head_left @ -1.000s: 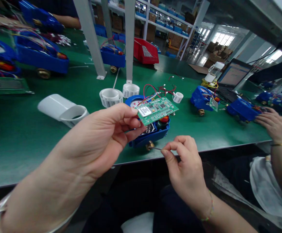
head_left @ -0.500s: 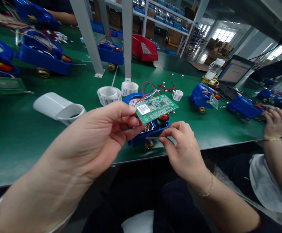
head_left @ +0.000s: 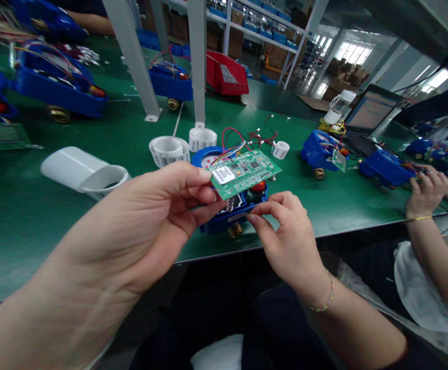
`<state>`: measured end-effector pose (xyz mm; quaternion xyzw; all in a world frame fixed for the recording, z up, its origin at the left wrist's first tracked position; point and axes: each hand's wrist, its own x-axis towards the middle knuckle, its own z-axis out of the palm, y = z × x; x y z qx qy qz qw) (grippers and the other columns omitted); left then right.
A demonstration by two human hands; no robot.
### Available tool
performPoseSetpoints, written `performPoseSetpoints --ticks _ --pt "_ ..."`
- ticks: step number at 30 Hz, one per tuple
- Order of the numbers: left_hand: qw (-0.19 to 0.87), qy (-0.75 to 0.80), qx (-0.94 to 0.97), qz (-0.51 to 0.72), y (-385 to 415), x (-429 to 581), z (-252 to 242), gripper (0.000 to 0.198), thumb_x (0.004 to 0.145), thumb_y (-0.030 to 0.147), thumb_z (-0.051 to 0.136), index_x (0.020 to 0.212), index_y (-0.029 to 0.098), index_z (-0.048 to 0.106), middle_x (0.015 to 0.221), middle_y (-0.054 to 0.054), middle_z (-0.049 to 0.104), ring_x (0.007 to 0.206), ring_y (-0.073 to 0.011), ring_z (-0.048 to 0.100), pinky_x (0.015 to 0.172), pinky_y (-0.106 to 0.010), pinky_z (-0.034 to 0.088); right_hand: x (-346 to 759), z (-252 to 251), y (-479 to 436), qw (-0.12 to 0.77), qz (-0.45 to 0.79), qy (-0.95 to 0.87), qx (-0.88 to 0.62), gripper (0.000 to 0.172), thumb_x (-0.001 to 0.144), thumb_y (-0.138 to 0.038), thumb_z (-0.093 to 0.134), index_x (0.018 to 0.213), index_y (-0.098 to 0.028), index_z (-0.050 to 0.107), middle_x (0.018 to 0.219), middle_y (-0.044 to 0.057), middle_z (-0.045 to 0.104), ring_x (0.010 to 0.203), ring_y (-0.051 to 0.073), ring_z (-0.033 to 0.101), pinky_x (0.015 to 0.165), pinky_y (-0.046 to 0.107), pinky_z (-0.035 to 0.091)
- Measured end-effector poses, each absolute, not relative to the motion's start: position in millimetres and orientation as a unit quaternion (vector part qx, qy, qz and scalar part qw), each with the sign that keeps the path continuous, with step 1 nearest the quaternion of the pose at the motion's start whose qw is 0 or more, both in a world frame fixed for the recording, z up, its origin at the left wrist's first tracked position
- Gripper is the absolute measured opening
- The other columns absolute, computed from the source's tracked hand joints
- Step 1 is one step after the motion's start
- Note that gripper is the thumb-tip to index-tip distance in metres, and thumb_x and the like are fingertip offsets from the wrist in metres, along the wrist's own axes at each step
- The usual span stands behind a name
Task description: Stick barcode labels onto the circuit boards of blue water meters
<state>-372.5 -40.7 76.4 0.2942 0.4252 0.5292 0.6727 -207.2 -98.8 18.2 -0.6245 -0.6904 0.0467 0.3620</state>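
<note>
A green circuit board (head_left: 252, 177) with a white barcode sticker is pinched at its left end between the thumb and fingers of my left hand (head_left: 169, 210). Wires run from behind it. Below and behind the board sits a blue meter (head_left: 212, 227) with a brass fitting, partly hidden by the board and my fingers. My right hand (head_left: 285, 231) is closed, thumb against forefinger, on a small pale label strip (head_left: 238, 217). The strip lies along the meter's front side; whether it is stuck down I cannot tell.
Label rolls (head_left: 167, 152) and a wide white roll (head_left: 75, 167) lie to the left. Other blue meters (head_left: 318, 151) stand on the green table (head_left: 162, 118). A red bin (head_left: 227, 74) is behind. At right, a co-worker's hand (head_left: 426, 190) touches another meter.
The label strip in my right hand has swung from about level to a slant along the meter's side. My left hand still holds the board. The view has shifted slightly.
</note>
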Motion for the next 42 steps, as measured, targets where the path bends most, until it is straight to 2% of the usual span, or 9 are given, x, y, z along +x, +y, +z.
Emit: performPoseSetpoints --ticks 8,10,16,18,24,32,34,38,42 --pt "0.65 0.455 0.314 0.521 -40 -375 74 0.007 0.067 0.009 0.068 0.073 0.008 0.063 0.076 -0.001 0.067 0.072 -0.0121 0.067 0.065 -0.027 0.059 -214 11 -98 0.419 0.031 -0.659 -0.623 0.007 0.088 -0.026 0.069 0.086 -0.02 0.066 0.092 0.003 0.057 0.09 0.021 0.057 0.084 0.041 0.045" --pt "0.65 0.459 0.327 0.51 -40 -376 74 0.011 0.07 0.012 0.066 0.08 0.008 0.065 0.081 -0.001 0.069 0.078 -0.0125 0.068 0.071 -0.028 0.058 -220 5 -98 0.439 0.035 -0.639 -0.63 0.018 0.082 -0.028 0.076 0.088 -0.019 0.062 0.096 0.004 0.055 0.095 0.022 0.056 0.086 0.041 0.046" --pt "0.648 0.472 0.343 0.49 -40 -373 73 0.022 0.071 0.019 0.066 0.088 0.006 0.062 0.089 0.0 0.072 0.088 -0.0171 0.068 0.099 -0.06 0.044 -239 -17 -97 0.519 0.042 -0.576 -0.63 0.049 0.075 -0.041 0.081 0.103 -0.02 0.047 0.107 0.007 0.047 0.103 0.022 0.052 0.091 0.041 0.047" --pt "0.65 0.477 0.338 0.485 -40 -371 72 0.022 0.069 0.019 0.067 0.086 0.005 0.063 0.087 0.001 0.071 0.089 -0.017 0.068 0.103 -0.063 0.039 -238 -23 -94 0.546 0.065 -0.544 -0.633 0.061 0.074 -0.048 0.08 0.112 -0.02 0.042 0.111 0.008 0.047 0.102 0.022 0.052 0.091 0.042 0.048" --pt "0.652 0.47 0.339 0.489 -39 -372 72 0.027 0.071 0.018 0.065 0.093 0.003 0.066 0.091 -0.001 0.072 0.098 -0.0201 0.067 0.104 -0.058 0.04 -226 -32 -77 0.622 0.228 -0.498 -0.559 0.081 0.07 -0.044 0.084 0.134 -0.022 0.039 0.134 0.012 0.051 0.124 0.027 0.052 0.107 0.047 0.041" --pt "0.655 0.488 0.323 0.478 -36 -370 72 0.036 0.069 0.019 0.067 0.102 0.005 0.066 0.1 -0.004 0.073 0.094 -0.0204 0.069 0.077 -0.035 0.059 -213 -38 -65 0.693 0.399 -0.403 -0.444 0.05 0.07 -0.03 0.085 0.114 -0.027 0.06 0.117 0.001 0.065 0.109 0.02 0.061 0.103 0.039 0.045" --pt "0.657 0.496 0.324 0.467 -37 -371 72 0.034 0.064 0.019 0.068 0.096 0.007 0.067 0.096 -0.004 0.075 0.084 -0.0177 0.069 0.071 -0.033 0.06 -208 -39 -63 0.696 0.435 -0.384 -0.422 0.043 0.072 -0.033 0.083 0.109 -0.027 0.064 0.114 0.0 0.067 0.108 0.02 0.062 0.1 0.037 0.047" --pt "0.669 0.505 0.39 0.381 -47 -380 64 0.021 0.06 0.03 0.075 0.068 0.013 0.066 0.064 0.001 0.068 0.06 -0.0126 0.062 0.058 -0.024 0.056 -200 -41 -60 0.694 0.474 -0.354 -0.409 0.038 0.079 -0.043 0.077 0.112 -0.027 0.066 0.119 0.002 0.068 0.115 0.02 0.059 0.102 0.035 0.045" --pt "0.602 0.544 0.478 0.334 -59 -399 28 0.03 0.064 0.043 0.078 0.068 0.016 0.066 0.059 0.002 0.062 0.056 -0.0122 0.056 0.053 -0.021 0.049 -204 -36 -55 0.694 0.526 -0.303 -0.387 0.047 0.092 -0.062 0.052 0.122 -0.028 0.063 0.125 0.006 0.065 0.112 0.021 0.062 0.094 0.037 0.05"
